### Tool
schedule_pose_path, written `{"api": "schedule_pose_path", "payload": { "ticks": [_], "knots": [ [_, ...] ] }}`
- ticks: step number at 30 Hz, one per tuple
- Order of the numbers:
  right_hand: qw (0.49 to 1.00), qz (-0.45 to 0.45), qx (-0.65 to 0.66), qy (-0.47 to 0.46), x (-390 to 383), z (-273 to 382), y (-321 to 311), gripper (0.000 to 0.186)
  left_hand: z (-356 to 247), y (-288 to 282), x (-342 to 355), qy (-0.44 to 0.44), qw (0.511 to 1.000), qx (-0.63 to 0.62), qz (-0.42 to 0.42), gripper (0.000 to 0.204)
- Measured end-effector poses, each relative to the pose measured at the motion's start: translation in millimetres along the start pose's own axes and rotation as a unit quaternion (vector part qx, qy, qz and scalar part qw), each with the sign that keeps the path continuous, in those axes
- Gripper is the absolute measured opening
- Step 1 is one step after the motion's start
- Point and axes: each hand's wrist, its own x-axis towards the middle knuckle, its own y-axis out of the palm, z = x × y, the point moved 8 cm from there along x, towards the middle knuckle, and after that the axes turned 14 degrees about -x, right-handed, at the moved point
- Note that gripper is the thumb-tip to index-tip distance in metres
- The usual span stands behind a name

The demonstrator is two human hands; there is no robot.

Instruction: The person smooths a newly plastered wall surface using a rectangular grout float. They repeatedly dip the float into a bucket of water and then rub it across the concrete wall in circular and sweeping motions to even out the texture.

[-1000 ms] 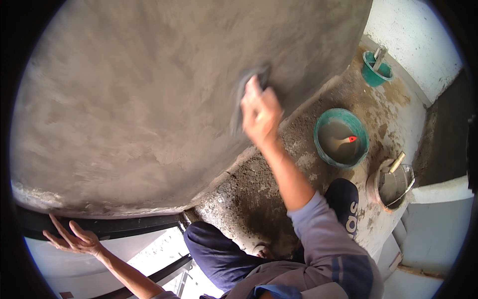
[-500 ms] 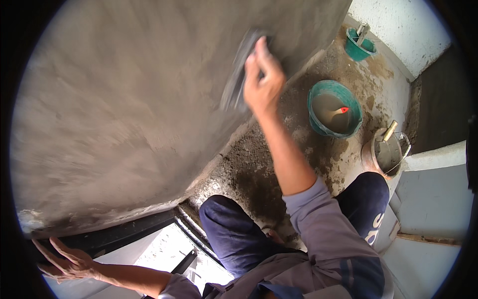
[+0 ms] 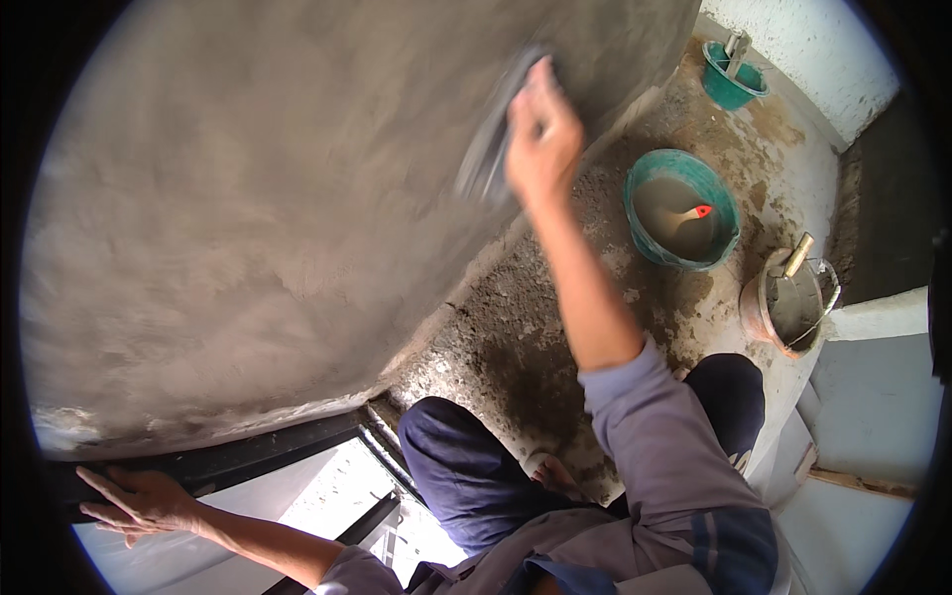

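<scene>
My right hand [image 3: 545,144] is closed round the handle of a plastering trowel [image 3: 488,149], whose long blade lies against the grey plastered wall [image 3: 258,178]. Motion smears the blade and my fingers. Its handle is mostly hidden by my hand. At the lower left my left hand [image 3: 144,506] is held out with fingers spread and nothing in it. It is beside the dark frame [image 3: 228,451] at the wall's edge; whether it touches the frame I cannot tell.
On the stained floor to the right stands a green basin [image 3: 729,233] of cloudy water with a red-tipped brush [image 3: 694,213] in it. Beyond is a smaller green bucket [image 3: 732,94] holding a tool. A pail [image 3: 759,312] of grey mortar with a wooden-handled tool stands nearer.
My right hand and the trowel have moved slightly up and to the right along the wall. The left hand has shifted a little right, closer to the dark frame. The view has turned slightly.
</scene>
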Motion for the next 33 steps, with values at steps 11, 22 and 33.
{"api": "schedule_pose_path", "payload": {
  "ticks": [11,22,33],
  "knots": [
    [0.989,-0.036,0.054,0.13,33.2,-66.6,-12.0,0.043,-24.4,3.3,11.0,0.05,0.998,0.007,0.037,0.052],
    [0.978,-0.022,0.002,0.208,-10.9,-79.6,-11.0,0.043,-25.3,0.9,7.0,0.029,0.997,0.018,0.069,0.05],
    [0.986,-0.045,0.033,0.16,-48.3,-49.5,3.5,0.04,-15.5,4.8,5.6,0.037,0.994,0.035,0.093,0.052]
  ]
}}
